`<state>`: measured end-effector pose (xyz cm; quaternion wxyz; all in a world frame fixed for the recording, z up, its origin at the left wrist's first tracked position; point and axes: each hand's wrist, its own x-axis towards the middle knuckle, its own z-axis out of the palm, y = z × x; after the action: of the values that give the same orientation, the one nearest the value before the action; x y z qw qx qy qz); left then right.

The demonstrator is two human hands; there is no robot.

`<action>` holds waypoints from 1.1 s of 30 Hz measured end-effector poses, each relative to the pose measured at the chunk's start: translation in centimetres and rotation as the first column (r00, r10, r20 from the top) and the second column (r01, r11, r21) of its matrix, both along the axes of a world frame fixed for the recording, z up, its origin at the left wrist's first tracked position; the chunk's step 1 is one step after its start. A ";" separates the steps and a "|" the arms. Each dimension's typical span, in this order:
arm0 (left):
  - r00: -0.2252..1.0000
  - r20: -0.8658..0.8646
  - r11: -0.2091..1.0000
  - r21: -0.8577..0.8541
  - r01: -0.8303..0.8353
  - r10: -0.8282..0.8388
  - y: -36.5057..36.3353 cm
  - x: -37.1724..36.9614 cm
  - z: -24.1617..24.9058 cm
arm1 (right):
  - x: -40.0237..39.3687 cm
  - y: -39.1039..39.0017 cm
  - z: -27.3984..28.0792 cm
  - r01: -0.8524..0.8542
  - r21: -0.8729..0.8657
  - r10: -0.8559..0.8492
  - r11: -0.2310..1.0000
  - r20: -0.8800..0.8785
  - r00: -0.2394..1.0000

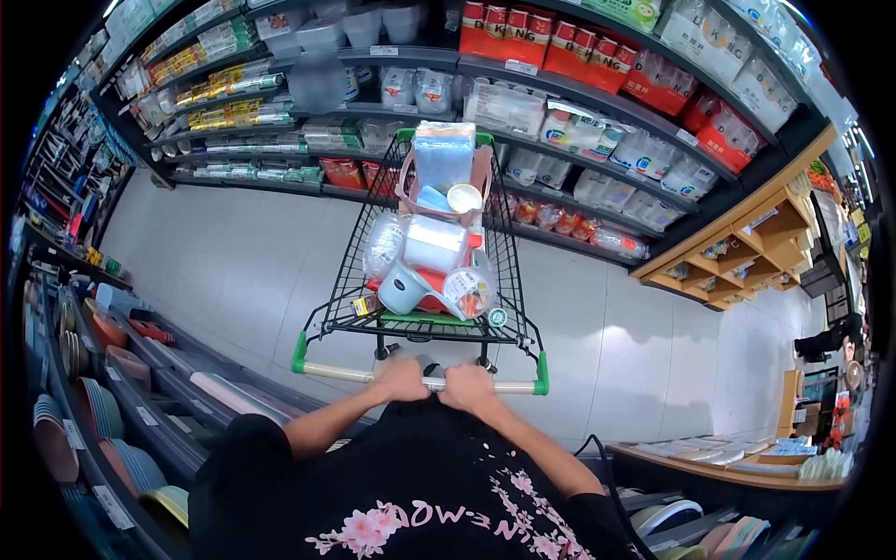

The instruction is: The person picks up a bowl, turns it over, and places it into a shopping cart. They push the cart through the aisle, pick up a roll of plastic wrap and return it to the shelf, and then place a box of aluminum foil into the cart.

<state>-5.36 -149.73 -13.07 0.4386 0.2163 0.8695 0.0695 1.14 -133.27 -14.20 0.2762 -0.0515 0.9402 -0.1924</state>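
Note:
Both my hands are wrapped around the handle (331,372) of a shopping cart, close to its middle. My left hand (399,378) and my right hand (467,386) sit a little apart on the bar, fingers closed. The black wire cart (509,271) has green corners and stands straight ahead of me. Inside it lie a light blue-green pitcher-like container (404,287), a round clear-lidded tub (467,291), a white wrapped roll-shaped pack (436,245) and a clear plastic pack (384,246). Toward the front, a pinkish basket (481,177) holds a blue package (443,154) and a round container (464,198).
Shelves ahead carry red cup packs (583,56), clear plastic packs (504,107) and boxed rolls (224,112). Bowls (103,406) fill a shelf close on my left. A wooden display rack (733,247) stands at the right, with a person (831,338) beyond it. Pale tiled floor (597,327) surrounds the cart.

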 end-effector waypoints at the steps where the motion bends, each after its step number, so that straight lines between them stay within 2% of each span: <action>1: 1.000 -0.003 1.000 -0.002 -0.004 0.004 -0.1 0.0 0.2 | -0.2 0.0 0.3 -0.003 -0.001 0.003 1.000 0.015 1.000; 8: 0.990 0.046 0.990 -0.067 -0.127 0.130 -0.6 0.5 0.4 | -1.0 -0.5 -0.3 -0.091 -0.018 0.092 0.996 0.047 0.995; 11: 0.978 0.057 0.979 -0.062 -0.195 0.198 -1.1 0.7 -0.9 | -1.5 -0.7 -1.4 -0.128 -0.014 0.128 0.992 0.083 0.988; 16: 0.982 0.039 0.982 -0.043 -0.185 0.187 -1.4 0.0 -2.1 | -3.4 -0.9 -1.4 -0.180 -0.001 0.179 0.984 0.117 0.977; 18: 0.973 0.049 0.974 -0.039 -0.224 0.225 -0.9 -0.8 -0.8 | -4.5 -0.2 -1.3 -0.213 0.003 0.211 0.977 0.125 0.969; 22: 0.947 0.062 0.949 -0.041 -0.313 0.315 -0.1 -2.5 0.2 | -7.2 0.8 -1.1 -0.280 -0.022 0.280 0.960 0.098 0.955; 33: 0.878 -0.003 0.878 -0.018 -0.478 0.478 -0.1 -4.5 -1.7 | -12.1 0.8 -1.7 -0.394 -0.011 0.394 0.919 -0.011 0.919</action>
<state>-9.86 -149.88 -14.81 0.4106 -0.0088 0.8962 0.1677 -10.98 -132.49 -15.93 0.3047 -0.2422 0.9106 -0.1390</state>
